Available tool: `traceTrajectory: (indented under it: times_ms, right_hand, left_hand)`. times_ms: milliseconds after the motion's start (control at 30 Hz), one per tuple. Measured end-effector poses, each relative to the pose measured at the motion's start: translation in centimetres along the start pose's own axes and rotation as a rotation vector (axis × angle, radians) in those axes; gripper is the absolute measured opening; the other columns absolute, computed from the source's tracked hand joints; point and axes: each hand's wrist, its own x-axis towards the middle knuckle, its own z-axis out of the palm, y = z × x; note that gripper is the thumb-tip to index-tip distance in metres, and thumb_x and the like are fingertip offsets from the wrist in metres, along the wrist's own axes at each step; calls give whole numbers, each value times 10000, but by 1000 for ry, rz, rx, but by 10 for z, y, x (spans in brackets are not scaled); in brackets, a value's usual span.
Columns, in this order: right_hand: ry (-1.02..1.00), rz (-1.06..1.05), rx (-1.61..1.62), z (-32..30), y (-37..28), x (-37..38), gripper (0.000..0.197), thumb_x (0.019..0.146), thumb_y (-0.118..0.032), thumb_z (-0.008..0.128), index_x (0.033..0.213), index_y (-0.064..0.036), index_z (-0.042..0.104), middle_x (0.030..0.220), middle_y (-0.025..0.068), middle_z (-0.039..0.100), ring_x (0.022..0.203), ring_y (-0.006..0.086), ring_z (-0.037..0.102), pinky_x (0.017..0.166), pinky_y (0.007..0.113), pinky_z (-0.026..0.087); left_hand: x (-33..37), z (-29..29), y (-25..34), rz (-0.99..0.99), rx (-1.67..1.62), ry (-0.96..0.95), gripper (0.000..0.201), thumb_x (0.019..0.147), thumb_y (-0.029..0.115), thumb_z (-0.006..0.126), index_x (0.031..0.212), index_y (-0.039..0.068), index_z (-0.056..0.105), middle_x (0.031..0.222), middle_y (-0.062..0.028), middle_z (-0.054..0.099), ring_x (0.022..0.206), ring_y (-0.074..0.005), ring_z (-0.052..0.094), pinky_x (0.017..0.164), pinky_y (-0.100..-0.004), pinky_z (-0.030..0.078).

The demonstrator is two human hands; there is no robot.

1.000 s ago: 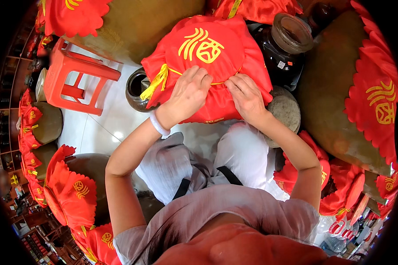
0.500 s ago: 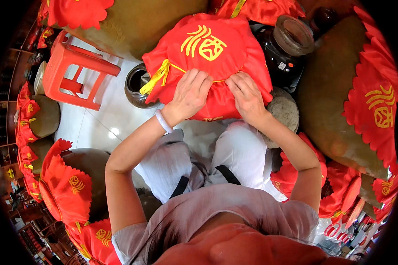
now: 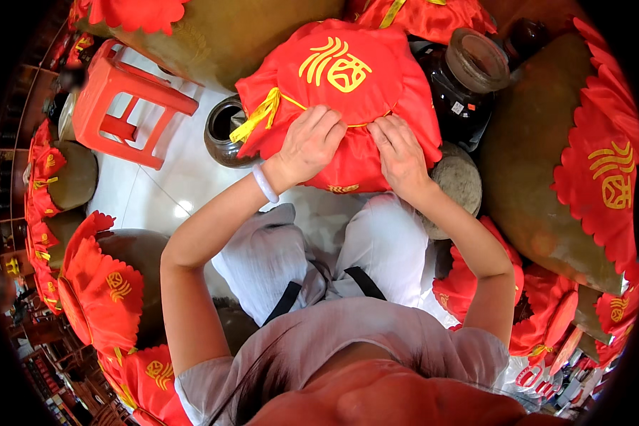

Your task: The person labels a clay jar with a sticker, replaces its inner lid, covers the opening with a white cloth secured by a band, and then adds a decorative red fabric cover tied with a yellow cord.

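A red satin cloth cover [image 3: 397, 78] with yellow lettering is draped over a rounded jar in front of me. A thin yellow cord [image 3: 358, 126] runs round it below the flat top, ending in a yellow tassel [image 3: 264, 113] on the left. My left hand [image 3: 312, 138], a pale bangle [image 3: 265, 184] on its wrist, is closed on the cloth just at the cord. On the other side of the front edge, my right hand [image 3: 399, 153] pinches the cloth along the same cord line. Both sets of fingertips are partly hidden in the folds.
A red plastic stool [image 3: 131, 106] and a small dark pot [image 3: 225, 131] stand on the tiled floor at left. A dark glazed jar [image 3: 468, 71] is close by at right. Large brown jars [image 3: 539, 149] with red covers crowd around, and a stone-like block [image 3: 456, 181] sits beside my right forearm.
Both hands keep hold of the cloth at the cord, with only a slight shift of the fingers. The whole view has moved a little.
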Motion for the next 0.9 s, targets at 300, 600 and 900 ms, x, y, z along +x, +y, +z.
traceTrajectory:
  times_ms: [300, 600, 900]
  right_hand:
    - [4, -11, 11, 2, 2, -3, 386, 678, -4, 513, 1059, 56, 530, 1077, 171, 508, 1032, 326, 485, 913, 400, 407]
    - [-13, -13, 21, 3, 5, -7, 403, 685, 7, 510, 1085, 55, 506, 1088, 171, 495, 1013, 322, 486, 900, 401, 409]
    - [-28, 1, 5, -7, -3, 6, 380, 689, 2, 514, 1068, 27, 529, 1068, 154, 511, 998, 314, 498, 905, 403, 404]
  left_hand:
    - [-5, 4, 5, -27, 21, 32, 199, 615, -31, 634, 800, -19, 562, 875, -135, 538, 786, -276, 542, 665, -344, 475]
    - [-8, 9, 4, -41, 10, 47, 212, 618, 8, 575, 826, -25, 561, 907, -143, 537, 823, -281, 527, 717, -346, 470]
    - [-17, 10, 5, -59, 14, 153, 259, 585, -35, 588, 844, -39, 573, 888, -140, 548, 845, -282, 540, 737, -351, 477]
